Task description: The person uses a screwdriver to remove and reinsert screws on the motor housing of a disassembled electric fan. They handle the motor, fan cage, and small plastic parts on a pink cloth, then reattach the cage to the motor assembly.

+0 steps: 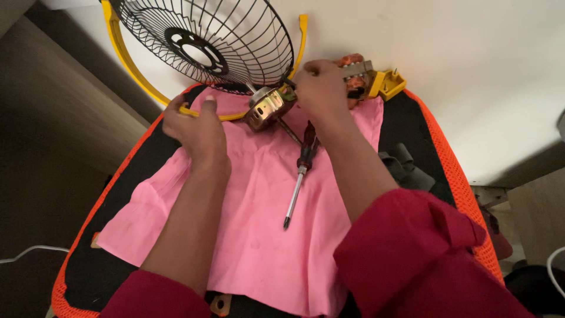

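Yellow fan frame [126,62] pinched in left hand [197,126], steadying it; right hand [321,88] clenches the motor [268,106] at the grille [212,41].

Fan guard [203,44]: thin black wire, painted, slight sheen.
Guard rim [126,62]: yellow plastic, smooth, semi-glossy.
Motor housing [268,106]: bare metal, brassy, shiny, reflective.
Motor core [353,73]: grey metal plates, coppery windings, dull.
Yellow block [388,85]: moulded plastic, smooth.
Screwdriver [300,174]: polished steel shaft, dark red and black plastic handle, glossy.
Cloth [259,229]: pink woven fabric, matt, softly creased.
Mat [94,271]: black textile, matt; edge of orange mesh, coarse.
Sleeves [412,253]: dark red cloth, matt, folded at the cuff.
Wall [465,59]: pale, smooth, matt.
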